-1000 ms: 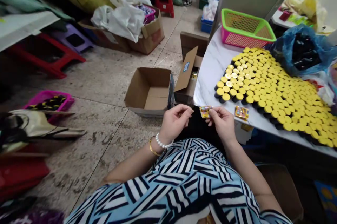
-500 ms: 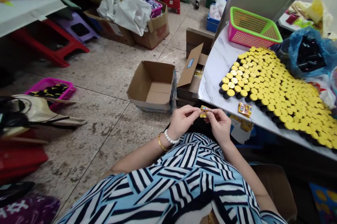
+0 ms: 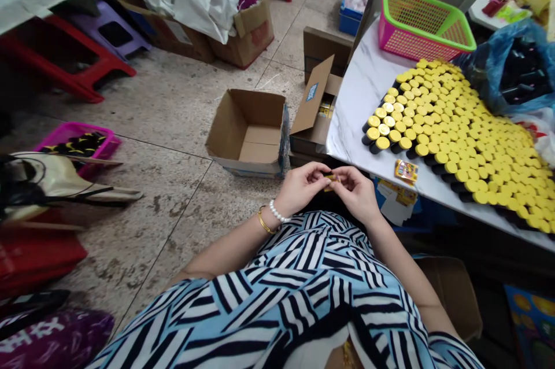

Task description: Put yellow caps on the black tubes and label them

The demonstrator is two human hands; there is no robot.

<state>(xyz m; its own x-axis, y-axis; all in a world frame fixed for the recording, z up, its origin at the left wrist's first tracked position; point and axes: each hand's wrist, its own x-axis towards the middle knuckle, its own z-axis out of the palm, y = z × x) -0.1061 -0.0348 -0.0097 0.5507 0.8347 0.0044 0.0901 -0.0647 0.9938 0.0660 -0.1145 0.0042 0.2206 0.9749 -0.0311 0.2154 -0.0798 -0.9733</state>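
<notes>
Between the fingertips of my left hand and my right hand is a small yellow printed packet. Both hands pinch it in front of my body, and the fingers cover most of it. A similar colourful packet lies on the table edge, right of my right hand. Behind it stand many black cylinders with yellow caps, packed close together on the white marbled table.
An open cardboard box sits on the floor ahead, beside another box with raised flaps. A green and pink basket and a blue plastic bag stand at the table's back. To the left are a pink tray and a red stool.
My hands have drawn closer together around the packet, which now shows less between the fingers. The view has shifted slightly, with the table appearing a little higher.
</notes>
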